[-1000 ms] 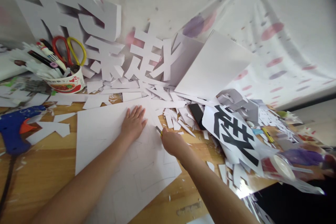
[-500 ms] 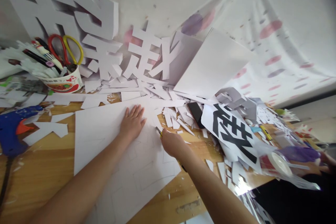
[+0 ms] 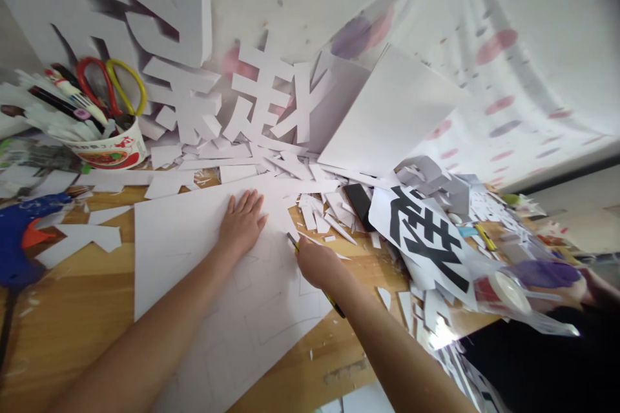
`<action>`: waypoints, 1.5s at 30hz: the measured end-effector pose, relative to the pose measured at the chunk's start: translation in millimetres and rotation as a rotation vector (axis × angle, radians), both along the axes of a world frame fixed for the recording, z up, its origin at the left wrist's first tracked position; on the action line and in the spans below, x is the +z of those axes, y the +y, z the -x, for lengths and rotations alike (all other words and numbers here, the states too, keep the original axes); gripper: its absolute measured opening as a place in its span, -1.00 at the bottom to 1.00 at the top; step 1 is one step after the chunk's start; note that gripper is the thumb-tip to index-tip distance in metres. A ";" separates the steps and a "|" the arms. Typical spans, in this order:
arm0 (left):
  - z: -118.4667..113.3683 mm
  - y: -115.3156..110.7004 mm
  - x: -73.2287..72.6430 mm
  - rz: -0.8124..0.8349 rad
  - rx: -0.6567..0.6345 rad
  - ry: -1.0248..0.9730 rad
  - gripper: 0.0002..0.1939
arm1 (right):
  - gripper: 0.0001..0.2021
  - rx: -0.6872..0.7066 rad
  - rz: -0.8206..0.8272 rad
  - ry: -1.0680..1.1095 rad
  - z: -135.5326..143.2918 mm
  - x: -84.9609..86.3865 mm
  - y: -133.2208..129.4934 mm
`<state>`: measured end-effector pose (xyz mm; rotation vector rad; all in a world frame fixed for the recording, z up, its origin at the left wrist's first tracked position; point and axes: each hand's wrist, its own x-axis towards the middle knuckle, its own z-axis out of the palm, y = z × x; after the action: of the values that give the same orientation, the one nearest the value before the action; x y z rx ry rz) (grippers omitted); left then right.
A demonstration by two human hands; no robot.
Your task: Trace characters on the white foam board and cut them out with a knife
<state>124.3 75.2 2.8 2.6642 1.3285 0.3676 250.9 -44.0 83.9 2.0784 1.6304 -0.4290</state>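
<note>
So the main thing here is the big white board (image 3: pixel 242 313), lying flat on the bench (image 3: pixel 87 310) with faint pencil lines (image 3: pixel 285 329) over its near part. Everything below is placed relative to that board.

Left hand (image 3: pixel 239 222) is palm down on its far half, fingers spread a little and weight on it, looks like. Right hand (image 3: pixel 317 261) is over its right edge, wrapped around a slim yellow-and-black cutter (image 3: pixel 293 243), blade poking out toward the left hand. Can't tell if the tip is actually touching, and most of the gripping fingers are hidden.

If you're doing this yourself, my take: keep the flat hand pressing firmly so nothing skates, but don't park that thumb in line with the blade. Hold the cutter low, follow the pencil, and go for a couple of light passes over one hard shove. I'd turn the board rather than twist the wrist, and a ruler would help on long straights.

Just off the board's right side there's a pile of white scraps (image 3: pixel 317 213), then a black phone (image 3: pixel 359 206) and a printed sheet with a bold character (image 3: pixel 426 239). Beyond its far edge stand cut-out white characters (image 3: pixel 264 93). Left of it: a blue glue gun (image 3: pixel 24 232).
</note>
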 end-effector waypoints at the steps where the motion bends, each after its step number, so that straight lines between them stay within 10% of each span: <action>1: 0.0 0.1 -0.2 -0.002 0.001 0.002 -0.45 | -0.67 0.001 0.002 0.001 0.1 0.0 -0.4; 45: 0.1 2.3 -1.8 -0.012 -0.006 0.029 -0.44 | -0.71 -0.001 0.015 0.005 -5.8 -4.6 -21.7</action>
<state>124.2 77.5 1.0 2.6925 1.3304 0.3385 256.7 -65.7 79.3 2.0691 1.6238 -0.4456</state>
